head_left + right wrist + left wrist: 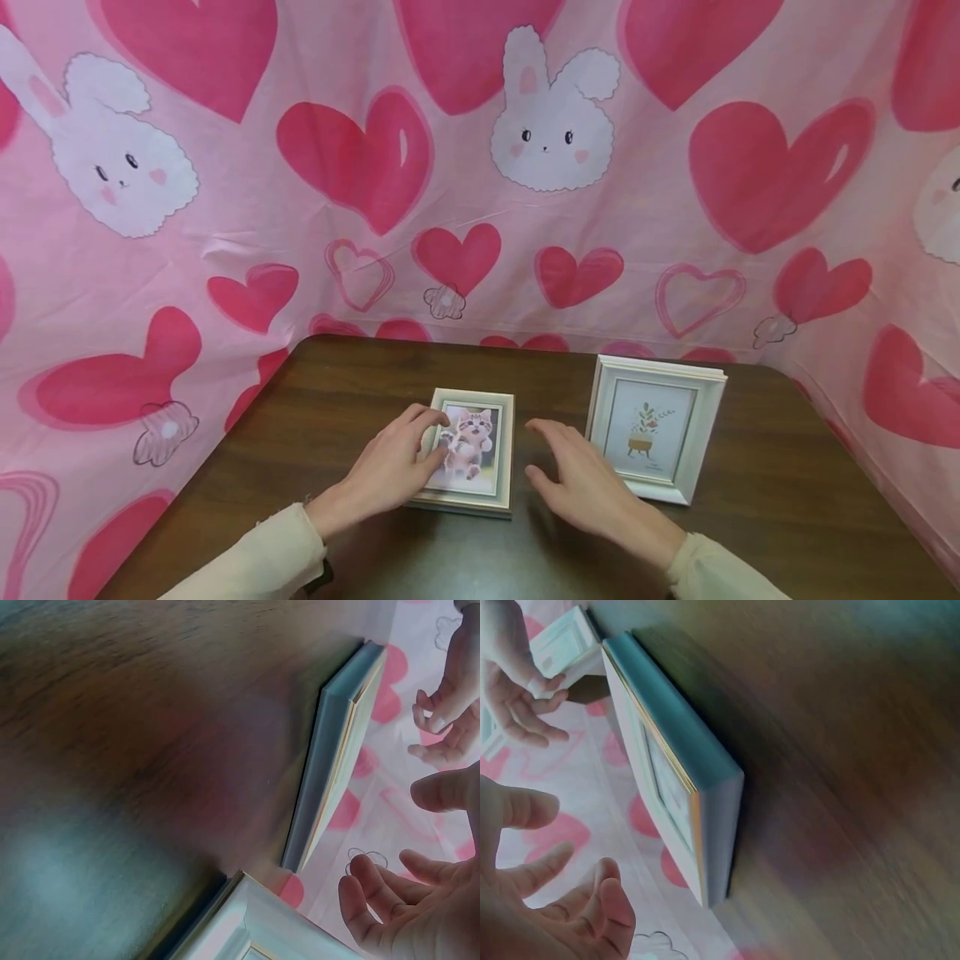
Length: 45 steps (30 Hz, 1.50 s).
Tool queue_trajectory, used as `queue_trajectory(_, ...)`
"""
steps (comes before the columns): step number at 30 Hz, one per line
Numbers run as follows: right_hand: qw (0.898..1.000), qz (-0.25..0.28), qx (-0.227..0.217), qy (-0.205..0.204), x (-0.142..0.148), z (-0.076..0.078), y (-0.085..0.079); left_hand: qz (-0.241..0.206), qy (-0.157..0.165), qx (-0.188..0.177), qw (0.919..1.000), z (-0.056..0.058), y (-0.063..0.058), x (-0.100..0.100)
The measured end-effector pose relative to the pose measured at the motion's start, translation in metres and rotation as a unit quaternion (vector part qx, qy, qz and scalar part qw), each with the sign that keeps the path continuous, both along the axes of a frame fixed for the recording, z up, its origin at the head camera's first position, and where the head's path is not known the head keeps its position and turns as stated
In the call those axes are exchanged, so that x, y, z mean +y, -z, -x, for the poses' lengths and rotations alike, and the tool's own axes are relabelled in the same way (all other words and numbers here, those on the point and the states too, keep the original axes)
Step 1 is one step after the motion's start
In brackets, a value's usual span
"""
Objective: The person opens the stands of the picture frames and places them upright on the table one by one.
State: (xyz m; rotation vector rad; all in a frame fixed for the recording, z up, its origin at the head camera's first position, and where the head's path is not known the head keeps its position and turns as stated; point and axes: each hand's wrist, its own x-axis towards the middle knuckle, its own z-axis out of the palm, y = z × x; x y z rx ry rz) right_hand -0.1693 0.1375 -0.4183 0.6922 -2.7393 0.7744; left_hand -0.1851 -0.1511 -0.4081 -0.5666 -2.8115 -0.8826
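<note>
A cream picture frame (506, 467) with a kitten photo lies flat on the table, and its side shows in the left wrist view (682, 720). My left hand (397, 462) hovers over its left edge with loosely bent fingers; a gap separates hand and frame in the left wrist view. To the frame's right, my right hand (588, 483) is held in the air, fingers relaxed, holding nothing. Beside it a second cream frame (701, 442) stands upright, showing a potted plant print. Part of that frame's left side is hidden behind the right hand in the head view.
Dark brown wood makes up the tabletop (360, 375). A pink cloth (465, 200) with hearts and rabbits hangs behind the table and along both sides. On the standing frame's back, a dark support leg (589, 688) shows in the left wrist view.
</note>
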Motion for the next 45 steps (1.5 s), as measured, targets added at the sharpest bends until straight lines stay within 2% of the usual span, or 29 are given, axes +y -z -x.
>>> queue_trajectory(7, 1.0, 0.011, -0.023, 0.007, -0.007, 0.008, 0.0, -0.011, -0.01, -0.011, 0.9998, 0.013, 0.0, -0.011)
queue_trajectory(10, 0.999, 0.013, -0.035, 0.01, -0.01, 0.011, 0.0, -0.022, -0.017, -0.029, 0.9992, 0.017, 0.001, -0.015)
queue_trajectory(14, 0.999, 0.013, -0.05, 0.006, -0.013, 0.015, 0.001, -0.039, -0.026, -0.053, 0.9975, 0.021, 0.004, -0.019)
queue_trajectory(21, 0.997, 0.01, -0.071, 0.008, -0.018, 0.023, 0.006, -0.044, -0.031, -0.066, 0.9964, 0.029, 0.009, -0.024)
queue_trajectory(26, 0.996, 0.004, -0.087, 0.011, -0.02, 0.027, 0.009, -0.053, -0.028, -0.096, 0.9936, 0.031, 0.013, -0.027)
queue_trajectory(33, 0.992, -0.002, -0.124, 0.014, -0.022, 0.035, 0.012, -0.058, 0.004, -0.117, 0.9914, 0.037, 0.015, -0.031)
queue_trajectory(41, 0.994, -0.018, -0.112, 0.007, -0.027, 0.041, 0.018, -0.05, 0.04, -0.135, 0.9887, 0.042, 0.016, -0.037)
queue_trajectory(45, 0.992, -0.019, -0.123, 0.013, -0.029, 0.044, 0.02, -0.042, 0.066, -0.135, 0.9877, 0.045, 0.017, -0.042)
